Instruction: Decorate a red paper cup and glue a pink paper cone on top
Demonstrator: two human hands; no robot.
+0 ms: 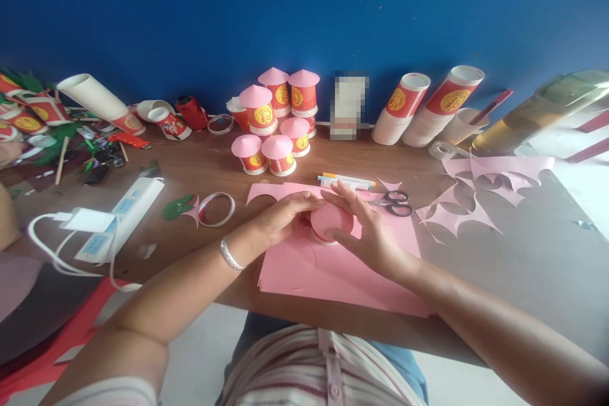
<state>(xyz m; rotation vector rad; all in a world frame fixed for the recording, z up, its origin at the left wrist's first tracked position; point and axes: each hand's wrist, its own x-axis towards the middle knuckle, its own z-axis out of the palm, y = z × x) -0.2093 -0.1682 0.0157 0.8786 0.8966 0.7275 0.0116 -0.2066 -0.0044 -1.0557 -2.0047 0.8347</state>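
Note:
A paper cup with a pink cone top (pixel 332 223) sits between my two hands, above a stack of pink paper sheets (pixel 304 273). My left hand (pixel 289 219) grips it from the left, its fingertips partly hidden behind the cone. Around the right side of the cone curves my right hand (pixel 368 228), thumb at the near edge and fingers at the far edge. The cup's body is mostly out of sight under the cone. Black-handled scissors (pixel 398 203) lie on the sheets just right of my right hand, and markers (pixel 347 181) lie behind it.
Several finished cups with pink cones (pixel 264 153) stand at the back. Stacked red paper cups (pixel 399 108) lean on the blue wall. Pink paper scraps (pixel 459 209) lie right, near a bottle (pixel 533 114). A power strip (pixel 121 219) and tape roll (pixel 216 209) lie left.

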